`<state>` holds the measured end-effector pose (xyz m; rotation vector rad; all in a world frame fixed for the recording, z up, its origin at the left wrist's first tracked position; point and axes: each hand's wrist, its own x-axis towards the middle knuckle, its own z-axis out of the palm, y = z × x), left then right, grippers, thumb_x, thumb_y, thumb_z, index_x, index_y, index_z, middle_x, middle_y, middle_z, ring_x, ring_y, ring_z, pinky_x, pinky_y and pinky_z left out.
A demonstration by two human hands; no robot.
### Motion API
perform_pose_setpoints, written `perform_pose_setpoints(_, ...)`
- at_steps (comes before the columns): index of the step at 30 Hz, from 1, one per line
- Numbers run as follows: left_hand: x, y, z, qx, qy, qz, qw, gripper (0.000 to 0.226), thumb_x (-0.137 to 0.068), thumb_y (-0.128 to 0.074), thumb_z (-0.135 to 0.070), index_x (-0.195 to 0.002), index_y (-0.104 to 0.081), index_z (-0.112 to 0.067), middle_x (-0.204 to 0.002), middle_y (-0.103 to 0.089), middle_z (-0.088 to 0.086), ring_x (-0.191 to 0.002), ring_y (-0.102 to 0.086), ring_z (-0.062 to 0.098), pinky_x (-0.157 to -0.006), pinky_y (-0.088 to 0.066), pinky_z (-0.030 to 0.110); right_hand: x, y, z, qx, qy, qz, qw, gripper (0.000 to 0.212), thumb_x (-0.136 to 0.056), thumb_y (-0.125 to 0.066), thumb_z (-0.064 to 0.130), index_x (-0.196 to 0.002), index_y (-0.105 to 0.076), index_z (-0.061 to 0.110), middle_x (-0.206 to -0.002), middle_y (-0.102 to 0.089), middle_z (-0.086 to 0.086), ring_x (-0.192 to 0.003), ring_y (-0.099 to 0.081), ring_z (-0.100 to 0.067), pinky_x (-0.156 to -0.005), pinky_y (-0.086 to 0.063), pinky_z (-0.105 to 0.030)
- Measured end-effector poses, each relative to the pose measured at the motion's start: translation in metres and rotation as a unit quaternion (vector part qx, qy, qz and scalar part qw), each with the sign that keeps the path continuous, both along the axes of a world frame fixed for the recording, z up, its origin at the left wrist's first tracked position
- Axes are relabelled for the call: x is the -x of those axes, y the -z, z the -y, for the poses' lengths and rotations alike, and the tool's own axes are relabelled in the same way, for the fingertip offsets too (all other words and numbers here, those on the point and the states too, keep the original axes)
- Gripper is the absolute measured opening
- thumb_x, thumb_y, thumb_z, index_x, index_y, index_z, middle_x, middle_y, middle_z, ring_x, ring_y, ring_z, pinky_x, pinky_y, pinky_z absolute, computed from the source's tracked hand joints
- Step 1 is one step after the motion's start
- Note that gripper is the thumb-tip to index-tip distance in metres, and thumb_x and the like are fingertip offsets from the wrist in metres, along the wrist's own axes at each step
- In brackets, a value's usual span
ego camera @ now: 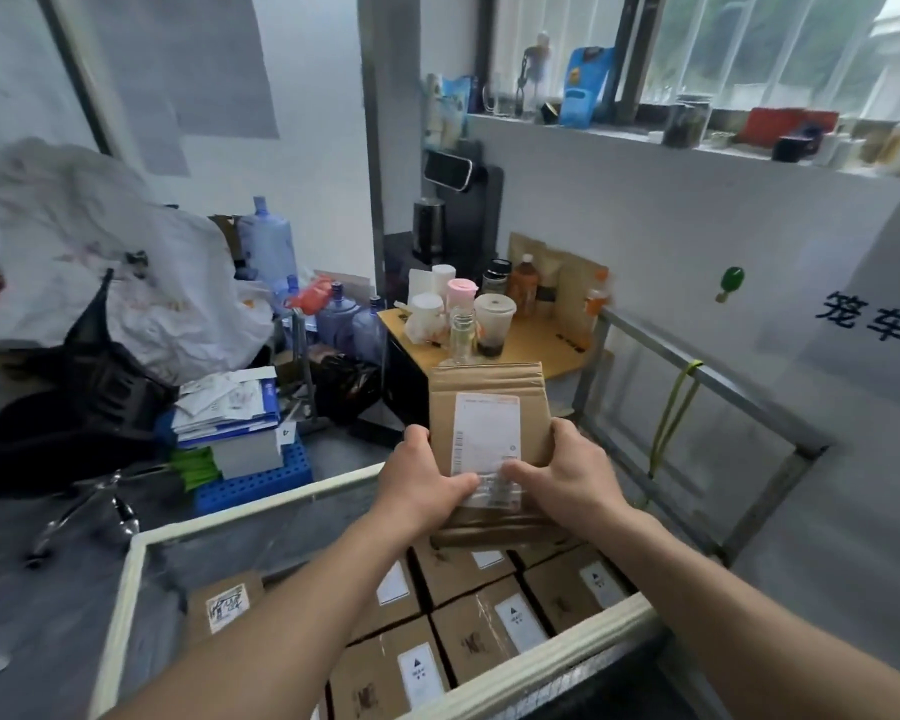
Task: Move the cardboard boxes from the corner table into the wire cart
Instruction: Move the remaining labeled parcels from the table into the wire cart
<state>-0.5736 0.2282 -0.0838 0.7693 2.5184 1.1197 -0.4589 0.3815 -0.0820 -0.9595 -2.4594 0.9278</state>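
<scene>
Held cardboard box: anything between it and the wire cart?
Nothing visible. The left hand and right hand grip the cardboard box over the wire cart's open top. Packed boxes already lie right beneath it; the cart's left part looks less filled.

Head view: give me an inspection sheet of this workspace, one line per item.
Surface: corner table, tan top, crowded with cups and bottles.
Job's things: one labelled cardboard box held above the wire cart; packed boxes lie in rows inside.
Clutter: plastic bags, water jugs and a blue crate at left.
Grippers: left hand and right hand grip the box's near end, thumbs on the label.
Cables: none seen; a yellow-green cord hangs on the metal frame.
Surroundings: windowsill lined with jars and packets.
</scene>
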Motion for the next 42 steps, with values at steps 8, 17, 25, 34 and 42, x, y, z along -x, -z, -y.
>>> perform_pose_setpoints(8, 0.031, 0.023, 0.053, 0.011, -0.088, 0.011, 0.996, 0.061, -0.079, -0.083, -0.04, -0.12, -0.042, -0.023, -0.114, -0.06, -0.004, -0.101, -0.062, 0.017, -0.084, -0.058, 0.036, 0.058, 0.015, 0.039, 0.028, -0.076, 0.024, 0.996, 0.053, -0.076, -0.081, 0.052, -0.112, -0.047, 0.033, -0.092, -0.053, 0.018, -0.08, -0.051, 0.004, -0.057, -0.039, -0.017)
perform_pose_setpoints(17, 0.101, 0.063, 0.107, 0.004, -0.126, 0.043, 0.991, 0.06, -0.077, -0.084, -0.041, -0.112, -0.036, -0.03, -0.101, -0.052, -0.012, -0.081, -0.052, 0.003, -0.051, -0.037, 0.011, 0.137, 0.042, 0.089, 0.032, -0.1, 0.072, 0.992, 0.052, -0.078, -0.081, 0.05, -0.113, -0.049, 0.028, -0.1, -0.059, 0.009, -0.085, -0.058, -0.006, -0.063, -0.049, -0.022)
perform_pose_setpoints(25, 0.184, 0.098, 0.153, 0.011, -0.134, 0.083, 0.987, 0.056, -0.079, -0.083, -0.038, -0.111, -0.038, -0.029, -0.105, -0.053, -0.011, -0.086, -0.055, 0.008, -0.052, -0.038, 0.013, 0.224, 0.072, 0.132, 0.028, -0.109, 0.114, 0.987, 0.048, -0.081, -0.08, 0.045, -0.109, -0.044, 0.032, -0.099, -0.059, 0.01, -0.091, -0.06, -0.01, -0.074, -0.056, -0.029)
perform_pose_setpoints(34, 0.226, 0.149, 0.195, 0.058, -0.134, 0.137, 0.98, 0.059, -0.078, -0.081, -0.035, -0.121, -0.042, -0.025, -0.117, -0.062, -0.006, -0.089, -0.055, 0.01, -0.058, -0.041, 0.018, 0.271, 0.136, 0.167, 0.043, -0.116, 0.176, 0.976, 0.048, -0.072, -0.077, 0.052, -0.107, -0.053, 0.029, -0.096, -0.061, 0.012, -0.087, -0.06, -0.008, -0.078, -0.059, -0.037)
perform_pose_setpoints(42, 0.232, 0.214, 0.207, 0.119, -0.146, 0.176, 0.966, 0.054, -0.077, -0.082, -0.034, -0.114, -0.043, -0.025, -0.114, -0.063, -0.006, -0.088, -0.057, 0.012, -0.071, -0.051, 0.027, 0.289, 0.204, 0.175, 0.075, -0.144, 0.234, 0.959, 0.039, -0.078, -0.079, 0.047, -0.099, -0.049, 0.032, -0.091, -0.058, 0.017, -0.078, -0.055, 0.001, -0.057, -0.044, -0.019)
